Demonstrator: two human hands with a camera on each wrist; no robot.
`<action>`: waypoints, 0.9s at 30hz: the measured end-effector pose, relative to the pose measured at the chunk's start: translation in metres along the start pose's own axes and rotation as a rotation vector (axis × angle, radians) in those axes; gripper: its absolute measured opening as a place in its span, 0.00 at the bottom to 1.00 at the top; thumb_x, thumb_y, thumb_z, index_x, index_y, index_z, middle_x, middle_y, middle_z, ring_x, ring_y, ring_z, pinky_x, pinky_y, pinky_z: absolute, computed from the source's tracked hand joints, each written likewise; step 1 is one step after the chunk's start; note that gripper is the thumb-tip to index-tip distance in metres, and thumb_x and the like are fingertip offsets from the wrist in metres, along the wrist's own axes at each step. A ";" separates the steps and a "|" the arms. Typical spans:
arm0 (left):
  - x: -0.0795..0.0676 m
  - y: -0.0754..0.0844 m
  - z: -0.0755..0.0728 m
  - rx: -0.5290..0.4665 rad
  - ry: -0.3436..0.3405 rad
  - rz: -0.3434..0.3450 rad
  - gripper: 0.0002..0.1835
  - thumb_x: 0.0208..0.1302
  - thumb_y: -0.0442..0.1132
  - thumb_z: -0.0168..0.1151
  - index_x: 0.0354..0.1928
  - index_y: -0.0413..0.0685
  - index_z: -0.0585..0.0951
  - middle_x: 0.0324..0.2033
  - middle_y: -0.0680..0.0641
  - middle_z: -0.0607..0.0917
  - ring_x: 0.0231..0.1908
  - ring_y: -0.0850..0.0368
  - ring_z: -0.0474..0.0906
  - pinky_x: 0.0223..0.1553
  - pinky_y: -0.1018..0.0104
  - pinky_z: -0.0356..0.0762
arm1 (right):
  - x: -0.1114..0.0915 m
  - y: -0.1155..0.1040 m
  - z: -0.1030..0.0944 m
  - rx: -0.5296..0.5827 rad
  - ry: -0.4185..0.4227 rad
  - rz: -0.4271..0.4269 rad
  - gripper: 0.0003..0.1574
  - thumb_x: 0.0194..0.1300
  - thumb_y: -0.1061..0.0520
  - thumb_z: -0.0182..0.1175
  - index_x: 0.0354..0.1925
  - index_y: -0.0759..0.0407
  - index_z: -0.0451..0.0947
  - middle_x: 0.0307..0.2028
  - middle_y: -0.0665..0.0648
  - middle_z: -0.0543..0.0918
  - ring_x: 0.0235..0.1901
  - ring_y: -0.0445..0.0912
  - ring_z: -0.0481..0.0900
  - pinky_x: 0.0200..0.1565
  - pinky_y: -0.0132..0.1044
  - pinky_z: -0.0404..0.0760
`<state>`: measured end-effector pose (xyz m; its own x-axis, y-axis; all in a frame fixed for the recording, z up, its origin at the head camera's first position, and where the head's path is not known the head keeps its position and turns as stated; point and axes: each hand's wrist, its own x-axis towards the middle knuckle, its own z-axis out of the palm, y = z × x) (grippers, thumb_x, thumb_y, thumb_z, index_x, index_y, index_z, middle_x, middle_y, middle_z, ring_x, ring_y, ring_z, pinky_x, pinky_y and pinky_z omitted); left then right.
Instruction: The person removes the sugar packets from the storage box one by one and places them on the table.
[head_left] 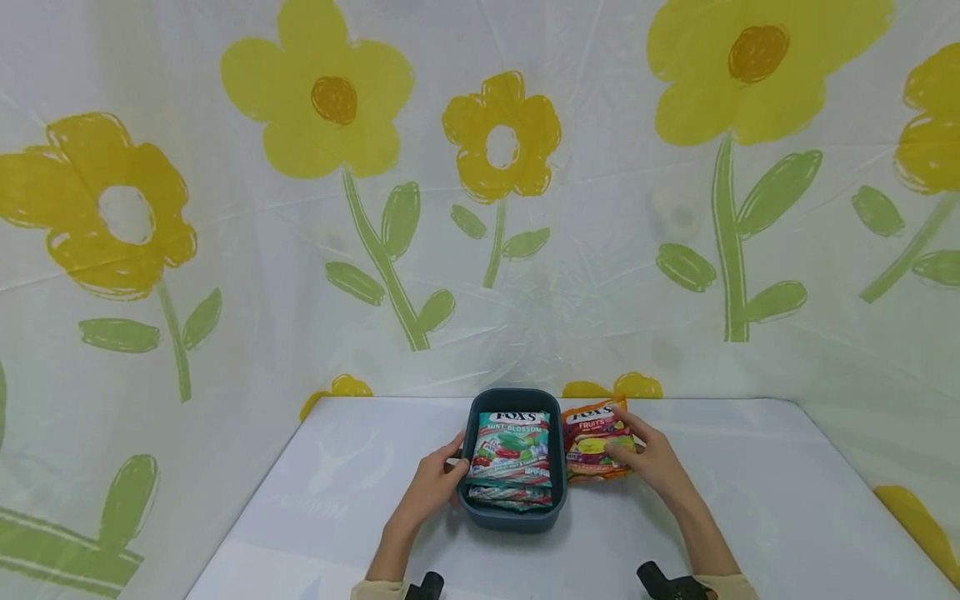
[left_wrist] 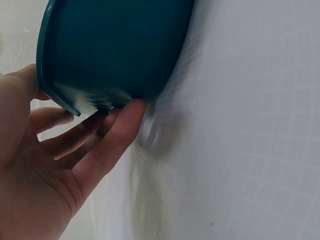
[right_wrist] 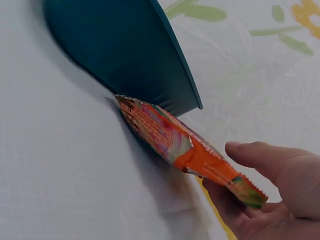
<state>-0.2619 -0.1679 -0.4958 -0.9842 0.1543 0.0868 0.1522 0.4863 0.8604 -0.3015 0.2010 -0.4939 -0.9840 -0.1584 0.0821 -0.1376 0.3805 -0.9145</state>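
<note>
A dark teal plastic bin point(head_left: 513, 521) stands on the table, holding a green and white bag of Fox's mint candy point(head_left: 512, 446) on top of further similar bags. My left hand point(head_left: 433, 483) grips the bin's left side; in the left wrist view its thumb is at the rim and its fingers point(left_wrist: 107, 137) lie against the outer wall. Right of the bin, an orange bag of Fox's fruits candy point(head_left: 595, 446) leans at a tilt with its far end against the bin wall. My right hand point(head_left: 654, 457) holds that bag by its right edge, fingers behind and thumb in front.
Beneath everything is a white table point(head_left: 750, 483), its back edge just behind the bin. A white curtain point(head_left: 600, 250) printed with yellow flowers hangs behind and around it. Dark wrist devices point(head_left: 675, 583) sit at both cuffs.
</note>
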 end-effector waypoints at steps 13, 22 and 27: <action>0.000 -0.003 -0.003 0.012 -0.008 -0.018 0.30 0.71 0.42 0.53 0.73 0.47 0.64 0.54 0.35 0.79 0.30 0.57 0.77 0.22 0.66 0.82 | -0.003 0.001 0.007 -0.439 0.061 -0.055 0.40 0.65 0.58 0.62 0.72 0.58 0.61 0.68 0.74 0.65 0.68 0.72 0.60 0.65 0.68 0.63; 0.001 -0.001 -0.002 0.002 -0.009 -0.012 0.30 0.70 0.41 0.53 0.73 0.46 0.63 0.53 0.36 0.80 0.31 0.57 0.77 0.22 0.66 0.83 | -0.006 0.002 0.008 -0.475 0.057 -0.059 0.37 0.66 0.60 0.61 0.71 0.59 0.63 0.68 0.77 0.63 0.67 0.73 0.60 0.63 0.69 0.65; 0.001 0.000 -0.002 -0.003 -0.012 -0.018 0.30 0.71 0.41 0.53 0.73 0.46 0.63 0.54 0.36 0.79 0.33 0.57 0.78 0.23 0.65 0.83 | -0.007 0.001 0.008 -0.504 0.052 -0.042 0.35 0.66 0.61 0.60 0.70 0.61 0.64 0.67 0.79 0.63 0.66 0.74 0.62 0.62 0.70 0.67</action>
<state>-0.2634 -0.1694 -0.4946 -0.9855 0.1563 0.0654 0.1344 0.4863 0.8634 -0.2939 0.1947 -0.4983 -0.9789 -0.1426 0.1464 -0.2027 0.7689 -0.6064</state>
